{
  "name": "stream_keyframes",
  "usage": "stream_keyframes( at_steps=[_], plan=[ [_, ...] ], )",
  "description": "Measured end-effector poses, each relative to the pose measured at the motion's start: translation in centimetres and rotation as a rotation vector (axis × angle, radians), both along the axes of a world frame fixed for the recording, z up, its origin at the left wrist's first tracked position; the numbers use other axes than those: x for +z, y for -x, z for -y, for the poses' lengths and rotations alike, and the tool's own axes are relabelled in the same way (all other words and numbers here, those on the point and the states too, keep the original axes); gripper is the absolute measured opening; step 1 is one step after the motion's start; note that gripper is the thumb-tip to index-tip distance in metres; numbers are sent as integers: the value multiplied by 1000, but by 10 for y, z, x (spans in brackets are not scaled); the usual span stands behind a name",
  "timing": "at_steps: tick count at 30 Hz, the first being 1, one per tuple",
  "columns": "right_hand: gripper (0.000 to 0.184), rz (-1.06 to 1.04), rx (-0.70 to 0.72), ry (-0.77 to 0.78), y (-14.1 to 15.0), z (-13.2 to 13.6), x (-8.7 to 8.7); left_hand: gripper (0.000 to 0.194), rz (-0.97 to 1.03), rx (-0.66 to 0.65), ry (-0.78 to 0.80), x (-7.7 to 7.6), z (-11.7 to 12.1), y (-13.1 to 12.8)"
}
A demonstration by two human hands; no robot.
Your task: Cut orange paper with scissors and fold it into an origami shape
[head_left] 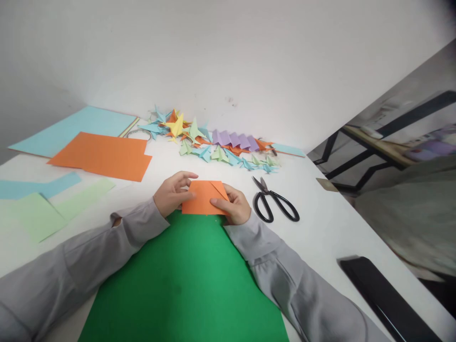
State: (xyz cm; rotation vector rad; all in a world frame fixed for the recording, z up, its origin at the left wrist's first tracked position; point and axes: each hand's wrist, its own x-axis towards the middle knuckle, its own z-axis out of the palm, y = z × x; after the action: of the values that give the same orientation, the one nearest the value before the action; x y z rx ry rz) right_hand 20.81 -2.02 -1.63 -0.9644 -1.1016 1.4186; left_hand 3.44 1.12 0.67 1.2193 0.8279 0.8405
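Between my hands is a small piece of folded orange paper (201, 198), with a diagonal fold line near its upper right corner. My right hand (235, 204) grips its right side, thumb on the front face and the other fingers hidden behind. At the left edge, my left hand (174, 194) pinches the paper with the thumb in front; its index finger stretches out above the top edge. Below the paper, a large green sheet (185, 280) covers the near part of the table.
Black-handled scissors (272, 202) lie right of my hands. Several folded paper cranes (178, 126) and a purple pleated strip (235, 140) line the wall. Orange sheets (103, 154), a light blue sheet (78, 128) and green offcuts (39, 216) lie left. A black flat object (377, 289) sits near right.
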Motion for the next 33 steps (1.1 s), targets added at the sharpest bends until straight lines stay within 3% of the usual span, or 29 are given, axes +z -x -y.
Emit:
stream_keyframes(
  at_steps=[7, 11, 14, 26, 33],
  plan=[
    [26, 161, 138, 4, -2, 5, 7, 23, -65, -94, -128, 2, 1, 1],
    [31, 95, 37, -9, 0, 6, 5, 24, -61, 28, -18, -1, -1, 0],
    [38, 22, 38, -12, 2, 4, 2, 23, 1, 103, 58, -2, -2, -1],
    [36, -97, -4, 43, 0, -4, -3, 24, 26, 23, 37, 0, 0, -1],
    [41, -36, -8, 45, -2, -3, -5, 29, -7, 59, 22, -1, 0, -2]
  ],
)
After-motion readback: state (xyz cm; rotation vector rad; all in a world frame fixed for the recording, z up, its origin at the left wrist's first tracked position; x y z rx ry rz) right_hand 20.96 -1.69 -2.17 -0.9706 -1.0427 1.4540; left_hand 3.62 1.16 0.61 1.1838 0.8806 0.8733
